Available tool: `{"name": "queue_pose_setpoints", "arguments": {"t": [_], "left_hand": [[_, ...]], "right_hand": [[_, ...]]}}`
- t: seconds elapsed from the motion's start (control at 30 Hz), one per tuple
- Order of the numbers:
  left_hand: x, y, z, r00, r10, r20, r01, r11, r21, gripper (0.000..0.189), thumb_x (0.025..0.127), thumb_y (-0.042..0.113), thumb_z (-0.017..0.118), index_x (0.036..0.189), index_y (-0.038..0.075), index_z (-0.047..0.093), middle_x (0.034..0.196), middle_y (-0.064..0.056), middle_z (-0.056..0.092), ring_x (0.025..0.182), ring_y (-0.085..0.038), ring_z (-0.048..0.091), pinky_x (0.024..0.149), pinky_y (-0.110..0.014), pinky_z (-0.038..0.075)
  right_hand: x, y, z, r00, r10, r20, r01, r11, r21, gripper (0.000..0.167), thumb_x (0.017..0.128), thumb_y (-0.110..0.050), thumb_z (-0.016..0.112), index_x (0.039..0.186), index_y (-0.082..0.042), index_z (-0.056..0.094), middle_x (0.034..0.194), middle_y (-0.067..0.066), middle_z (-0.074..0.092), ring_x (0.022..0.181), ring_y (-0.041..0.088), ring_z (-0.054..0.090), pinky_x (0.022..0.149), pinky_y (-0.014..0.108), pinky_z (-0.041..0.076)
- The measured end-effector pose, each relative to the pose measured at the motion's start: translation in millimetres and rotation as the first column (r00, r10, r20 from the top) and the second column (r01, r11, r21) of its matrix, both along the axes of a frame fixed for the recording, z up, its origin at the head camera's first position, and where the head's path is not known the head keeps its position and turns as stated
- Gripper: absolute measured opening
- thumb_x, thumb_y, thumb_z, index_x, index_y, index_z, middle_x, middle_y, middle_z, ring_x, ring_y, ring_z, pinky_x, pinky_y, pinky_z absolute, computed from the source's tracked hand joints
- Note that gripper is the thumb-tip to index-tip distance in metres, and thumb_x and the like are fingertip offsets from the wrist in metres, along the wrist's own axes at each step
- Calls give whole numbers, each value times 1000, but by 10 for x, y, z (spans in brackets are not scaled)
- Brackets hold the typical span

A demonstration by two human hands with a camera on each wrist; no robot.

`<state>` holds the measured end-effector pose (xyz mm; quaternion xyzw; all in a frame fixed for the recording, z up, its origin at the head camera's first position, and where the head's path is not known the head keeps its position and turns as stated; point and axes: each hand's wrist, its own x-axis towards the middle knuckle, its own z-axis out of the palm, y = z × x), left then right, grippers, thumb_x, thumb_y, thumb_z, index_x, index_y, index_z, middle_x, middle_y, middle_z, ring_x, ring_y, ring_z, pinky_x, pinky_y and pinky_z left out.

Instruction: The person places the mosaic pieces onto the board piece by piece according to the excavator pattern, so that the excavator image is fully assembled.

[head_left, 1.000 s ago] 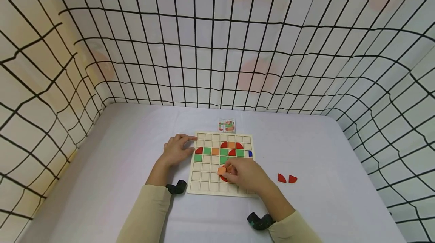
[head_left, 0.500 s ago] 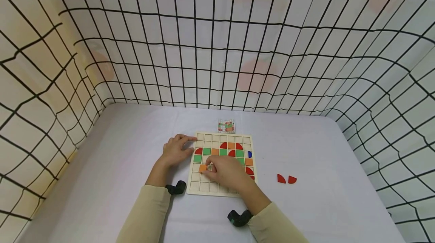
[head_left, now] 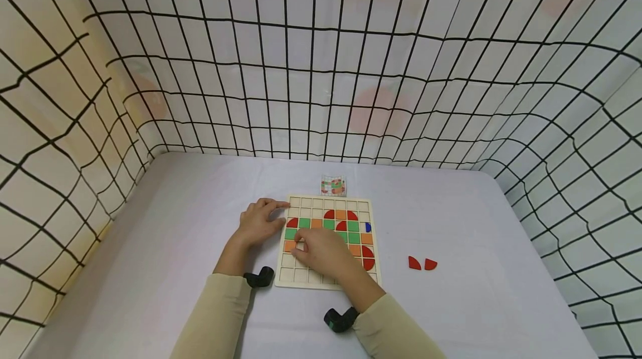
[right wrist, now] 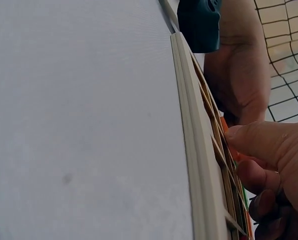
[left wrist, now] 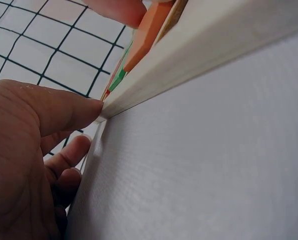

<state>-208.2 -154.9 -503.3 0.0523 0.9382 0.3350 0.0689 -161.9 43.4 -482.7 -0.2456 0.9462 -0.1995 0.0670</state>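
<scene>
In the head view a cream grid board [head_left: 311, 276] lies on the table, several of its cells filled with coloured tiles. My right hand [head_left: 323, 250] is over its left half, thumb and index finger at an orange square tile [head_left: 289, 246] in the leftmost column. The left wrist view shows this orange tile [left wrist: 148, 37] tilted above the board's rim, fingertips at its top. My left hand [head_left: 261, 222] touches the board's left edge with index finger and thumb. Its thumb [left wrist: 71, 111] rests against the rim. Green tiles [head_left: 291, 233] and red quarter-circle tiles [head_left: 368, 251] sit in other cells.
Two loose red quarter-circle tiles [head_left: 414, 263] lie on the table [head_left: 476, 270] right of the board. Behind the board is a small patterned card [head_left: 333, 185]. A black wire grid [head_left: 321, 69] encloses the back and sides. Each wrist bears a black camera mount [head_left: 340, 320].
My right hand has carried the orange square tile leftward across the board to the leftmost column, uncovering tiles on the right. The left hand has stayed at the board's edge.
</scene>
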Motion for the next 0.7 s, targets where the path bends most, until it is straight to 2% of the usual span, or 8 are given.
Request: {"name": "queue_pose_setpoints", "arguments": {"t": [0.37,0.53,0.7], "left_hand": [[2,1,11,1000,2,-9,-2,1000,1,43,96,28,62,139,26,64,145,-11,52,132,-36,45,108,-61,29],[0,6,10,1000,6,-7,-7,1000,-3,43,96,28,62,139,25,64,145,-12,52,132,-36,45,108,-61,30],[3,12,11,1000,9,-11,-9,1000,-3,43,96,28,63,138,24,64,145,-12,53,133,-37,45,108,-61,30]], "right_hand": [[-10,-40,-24,1000,2,-6,-2,1000,12,25,94,-38,71,110,-20,73,67,-13,54,62,6,50,58,23,40],[12,12,-4,1000,-11,21,12,1000,-28,26,94,-39,71,111,-20,73,66,-12,54,60,5,50,56,24,40],[38,166,6,997,-58,55,62,996,-70,27,93,-39,72,113,-22,73,64,-13,53,58,4,49,54,23,39]]}}
